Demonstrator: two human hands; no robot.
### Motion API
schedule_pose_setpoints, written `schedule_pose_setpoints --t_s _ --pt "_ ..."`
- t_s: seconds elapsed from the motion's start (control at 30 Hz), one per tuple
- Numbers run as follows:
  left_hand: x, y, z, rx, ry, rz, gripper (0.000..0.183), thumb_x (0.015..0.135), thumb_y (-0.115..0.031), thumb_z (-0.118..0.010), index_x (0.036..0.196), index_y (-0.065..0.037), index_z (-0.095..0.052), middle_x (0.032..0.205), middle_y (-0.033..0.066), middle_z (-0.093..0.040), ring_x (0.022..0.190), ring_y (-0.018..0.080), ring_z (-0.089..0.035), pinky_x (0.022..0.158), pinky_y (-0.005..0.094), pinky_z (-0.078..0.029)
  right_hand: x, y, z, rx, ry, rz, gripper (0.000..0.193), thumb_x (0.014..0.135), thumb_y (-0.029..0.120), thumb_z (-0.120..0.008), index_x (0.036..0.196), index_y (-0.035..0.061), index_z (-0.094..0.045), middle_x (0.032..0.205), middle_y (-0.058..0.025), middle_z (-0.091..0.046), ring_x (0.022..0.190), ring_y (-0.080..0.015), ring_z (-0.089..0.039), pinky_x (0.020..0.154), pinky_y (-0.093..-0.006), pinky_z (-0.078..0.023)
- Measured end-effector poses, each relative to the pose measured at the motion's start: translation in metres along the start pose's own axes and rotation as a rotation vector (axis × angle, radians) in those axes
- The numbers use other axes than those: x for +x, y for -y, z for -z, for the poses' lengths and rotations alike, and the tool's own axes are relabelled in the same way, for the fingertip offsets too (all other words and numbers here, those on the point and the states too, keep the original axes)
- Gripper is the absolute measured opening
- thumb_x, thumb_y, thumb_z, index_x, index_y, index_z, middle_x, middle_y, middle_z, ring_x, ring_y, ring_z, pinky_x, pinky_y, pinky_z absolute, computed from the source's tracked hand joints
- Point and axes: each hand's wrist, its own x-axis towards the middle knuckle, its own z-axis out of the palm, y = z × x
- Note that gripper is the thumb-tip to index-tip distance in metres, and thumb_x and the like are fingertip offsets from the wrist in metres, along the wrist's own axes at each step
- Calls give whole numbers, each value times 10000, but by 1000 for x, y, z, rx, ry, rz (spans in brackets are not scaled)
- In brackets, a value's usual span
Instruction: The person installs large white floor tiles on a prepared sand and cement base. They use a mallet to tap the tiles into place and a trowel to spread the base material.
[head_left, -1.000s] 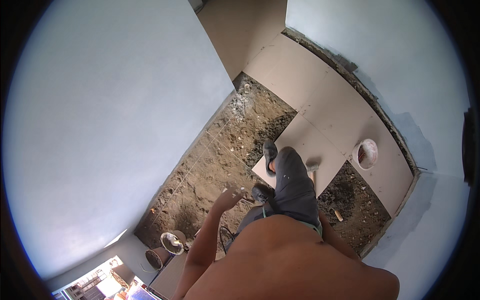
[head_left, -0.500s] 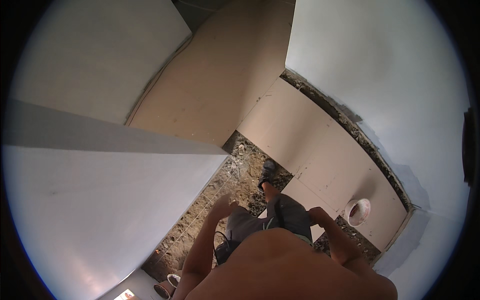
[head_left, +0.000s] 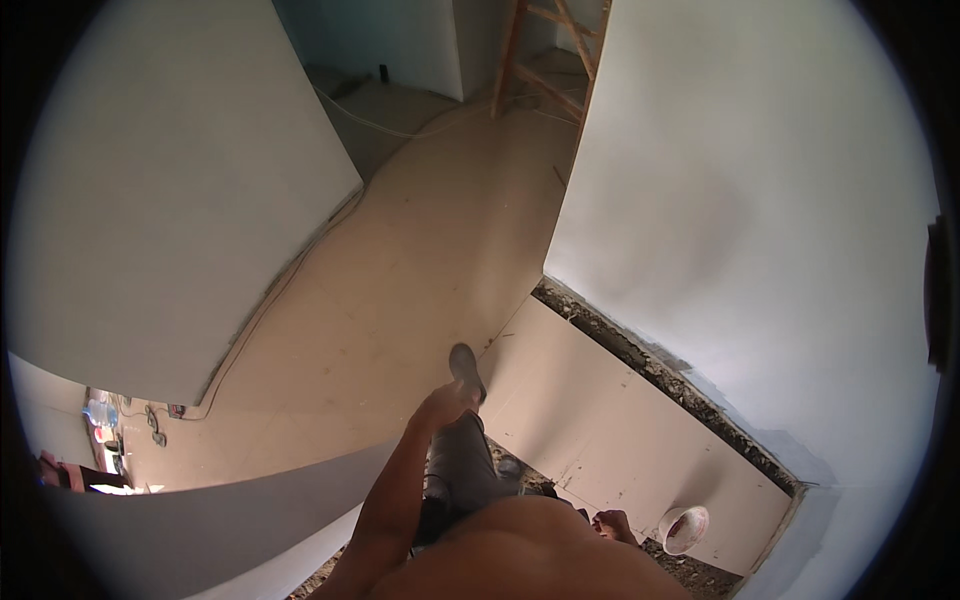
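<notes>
My left hand swings forward over my raised leg, beside the dark shoe on my stepping foot. Its fingers are smeared, and I cannot see anything in them. Low by my right hip, my right hand has its fingers curled in; whatever they may hold is hidden. A white bucket with reddish smears inside stands on the beige floor tiles, a little to the right of that hand. My dark shorts partly cover the view of the ground below me.
Pale walls rise on the left and right. A gap of rough dirt runs along the right wall's foot. Ahead, a wooden ladder stands past the tiled passage. A cable follows the left wall; bottles lie far left.
I have stepped forward, with one foot now at the tiled passage. The bucket sits lower in view, and the ladder and left-hand room have come into sight. My left hand has swung forward.
</notes>
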Motion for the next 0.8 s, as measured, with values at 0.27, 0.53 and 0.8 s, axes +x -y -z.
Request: schedule_pose_setpoints --t_s 0.27,0.53,0.8 --pt "151 48 107 24 67 143 780 900 -525 -573 1446 5 -404 1444 239 -461 1327 362 -469 1104 417 -381 39 159 -38 -184 112 28 159 878 231 -618 843 85 -565 705 -107 -581 620 -250 -581 612 -455 -461" --pt "254 63 315 110 63 289 806 872 -500 -609 1445 21 -389 1413 269 -479 1312 382 -477 1088 457 -401 56 379 -135 -229 243 -279 310 970 341 -553 1204 138 -561 908 -95 -635 784 -253 -629 852 -514 -495" --pt "434 -38 460 204 67 83 833 870 -503 -635 1459 18 -361 1430 262 -464 1333 377 -455 1102 444 -386 32 582 -227 -62 188 -59 263 974 354 -537 1164 173 -567 850 -66 -594 725 -229 -589 779 -473 -485"
